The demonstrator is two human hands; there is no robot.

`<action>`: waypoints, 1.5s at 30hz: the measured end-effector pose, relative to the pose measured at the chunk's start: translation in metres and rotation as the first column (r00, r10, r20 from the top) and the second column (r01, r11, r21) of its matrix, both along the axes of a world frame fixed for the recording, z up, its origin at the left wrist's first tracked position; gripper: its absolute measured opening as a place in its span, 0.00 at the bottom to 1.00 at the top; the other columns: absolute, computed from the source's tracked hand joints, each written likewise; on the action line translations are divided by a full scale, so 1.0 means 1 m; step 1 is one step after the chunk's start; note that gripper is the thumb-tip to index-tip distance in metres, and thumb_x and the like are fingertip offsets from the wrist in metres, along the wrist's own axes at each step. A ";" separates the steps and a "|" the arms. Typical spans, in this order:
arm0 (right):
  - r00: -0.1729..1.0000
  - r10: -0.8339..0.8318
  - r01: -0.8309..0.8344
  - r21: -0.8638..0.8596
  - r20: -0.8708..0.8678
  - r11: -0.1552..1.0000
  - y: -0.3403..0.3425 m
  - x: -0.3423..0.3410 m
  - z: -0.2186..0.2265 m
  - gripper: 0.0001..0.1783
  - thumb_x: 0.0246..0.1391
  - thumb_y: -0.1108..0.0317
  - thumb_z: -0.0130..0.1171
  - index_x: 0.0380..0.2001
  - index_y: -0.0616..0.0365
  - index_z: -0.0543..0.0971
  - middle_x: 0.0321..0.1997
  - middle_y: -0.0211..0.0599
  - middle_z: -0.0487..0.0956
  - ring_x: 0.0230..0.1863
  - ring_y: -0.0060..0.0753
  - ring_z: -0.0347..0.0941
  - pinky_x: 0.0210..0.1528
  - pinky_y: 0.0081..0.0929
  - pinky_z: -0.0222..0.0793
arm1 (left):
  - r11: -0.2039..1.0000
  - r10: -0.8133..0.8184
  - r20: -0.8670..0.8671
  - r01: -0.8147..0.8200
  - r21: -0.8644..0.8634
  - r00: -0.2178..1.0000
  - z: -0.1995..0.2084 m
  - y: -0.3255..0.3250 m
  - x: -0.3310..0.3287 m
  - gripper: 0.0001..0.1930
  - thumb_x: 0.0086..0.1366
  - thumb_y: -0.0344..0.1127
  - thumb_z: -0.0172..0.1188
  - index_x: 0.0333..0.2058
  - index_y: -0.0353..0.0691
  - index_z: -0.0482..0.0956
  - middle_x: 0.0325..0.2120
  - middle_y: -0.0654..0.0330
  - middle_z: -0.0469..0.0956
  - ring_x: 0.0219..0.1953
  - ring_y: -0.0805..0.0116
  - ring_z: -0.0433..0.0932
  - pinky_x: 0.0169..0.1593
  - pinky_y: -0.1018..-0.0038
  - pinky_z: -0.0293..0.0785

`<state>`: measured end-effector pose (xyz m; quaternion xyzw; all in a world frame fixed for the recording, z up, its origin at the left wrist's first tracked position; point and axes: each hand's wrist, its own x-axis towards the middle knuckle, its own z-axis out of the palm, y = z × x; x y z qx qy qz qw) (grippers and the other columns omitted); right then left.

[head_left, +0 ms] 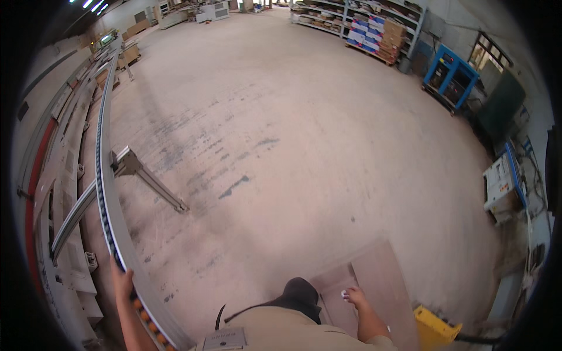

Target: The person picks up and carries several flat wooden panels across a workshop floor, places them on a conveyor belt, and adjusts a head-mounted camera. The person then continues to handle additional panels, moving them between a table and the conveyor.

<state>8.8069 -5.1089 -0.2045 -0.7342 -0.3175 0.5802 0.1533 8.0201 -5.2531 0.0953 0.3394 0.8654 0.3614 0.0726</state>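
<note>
On the long roller rail (103, 193) at the left lies my left hand (122, 284), its thumb on the near side and its fingers over the rollers. The fingers partly hide behind the rail's edge. My right hand (355, 296) hangs at my right side over a brown board (380, 275) on the floor. Its fingers are closed round a small white thing (344, 294), whose kind is too small to tell. A dark shoe or trouser leg (300, 289) shows below me.
A metal leg frame (149, 175) juts from the rail. A yellow box-like thing (436, 327) stands at the lower right. Along the right wall are a control cabinet (500, 181), a blue machine (449, 79) and stacked cartons (374, 35). The stained concrete floor (304, 128) spreads ahead.
</note>
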 end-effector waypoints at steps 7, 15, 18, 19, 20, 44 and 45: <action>0.748 0.607 -0.499 -0.375 0.270 0.782 0.291 -0.032 -0.044 0.11 0.56 0.65 0.56 0.34 0.62 0.81 0.29 0.41 0.82 0.27 0.34 0.80 0.28 0.34 0.74 | 0.440 0.352 -0.740 -0.799 -0.410 0.573 0.043 0.096 0.062 0.41 0.51 0.23 0.58 0.66 0.33 0.55 0.61 0.39 0.61 0.65 0.45 0.59 0.68 0.61 0.54; 0.478 0.750 -0.877 0.209 0.457 0.432 0.726 -0.452 0.030 0.18 0.56 0.57 0.50 0.36 0.58 0.83 0.41 0.44 0.82 0.44 0.46 0.78 0.45 0.40 0.75 | 0.980 0.072 0.362 0.001 -0.197 0.929 -0.017 0.437 0.021 0.15 0.59 0.28 0.58 0.46 0.32 0.77 0.25 0.50 0.82 0.30 0.58 0.83 0.36 0.67 0.77; 0.585 0.796 -0.742 0.499 0.156 0.447 0.814 -0.613 0.130 0.20 0.58 0.58 0.52 0.46 0.61 0.78 0.40 0.44 0.82 0.44 0.43 0.79 0.48 0.35 0.73 | 0.884 0.402 0.570 -0.142 -0.445 0.716 -0.108 0.501 -0.016 0.10 0.59 0.30 0.59 0.37 0.30 0.80 0.16 0.48 0.78 0.22 0.62 0.82 0.29 0.67 0.75; 0.581 0.804 -0.721 0.539 0.127 0.436 0.837 -0.648 0.142 0.20 0.58 0.59 0.53 0.47 0.61 0.78 0.39 0.43 0.82 0.43 0.43 0.79 0.48 0.35 0.73 | 0.892 0.366 0.557 -0.112 -0.437 0.745 -0.150 0.520 -0.037 0.10 0.57 0.33 0.59 0.32 0.30 0.81 0.16 0.47 0.78 0.23 0.61 0.82 0.30 0.66 0.75; 0.557 0.826 -0.710 0.569 0.091 0.416 0.856 -0.684 0.146 0.20 0.58 0.59 0.54 0.48 0.60 0.77 0.38 0.43 0.82 0.43 0.42 0.79 0.48 0.35 0.73 | 0.892 0.353 0.542 -0.099 -0.442 0.763 -0.191 0.532 -0.052 0.11 0.56 0.35 0.60 0.27 0.31 0.82 0.16 0.46 0.78 0.24 0.60 0.82 0.31 0.65 0.75; 0.088 0.898 -0.974 0.227 0.432 -0.014 1.456 -1.256 0.038 0.20 0.59 0.51 0.51 0.36 0.58 0.81 0.36 0.46 0.82 0.40 0.52 0.77 0.45 0.41 0.72 | 0.871 0.464 0.790 -0.048 -0.488 0.401 -0.283 1.110 -0.670 0.17 0.61 0.46 0.59 0.36 0.36 0.81 0.26 0.57 0.81 0.28 0.66 0.78 0.34 0.66 0.73; 0.118 0.886 -0.959 0.284 0.449 -0.017 1.496 -1.314 0.050 0.22 0.59 0.50 0.51 0.42 0.58 0.80 0.43 0.49 0.81 0.47 0.56 0.76 0.49 0.41 0.72 | 0.882 0.447 0.812 -0.036 -0.469 0.376 -0.283 1.138 -0.695 0.17 0.61 0.46 0.59 0.36 0.36 0.80 0.26 0.57 0.81 0.29 0.66 0.79 0.34 0.66 0.73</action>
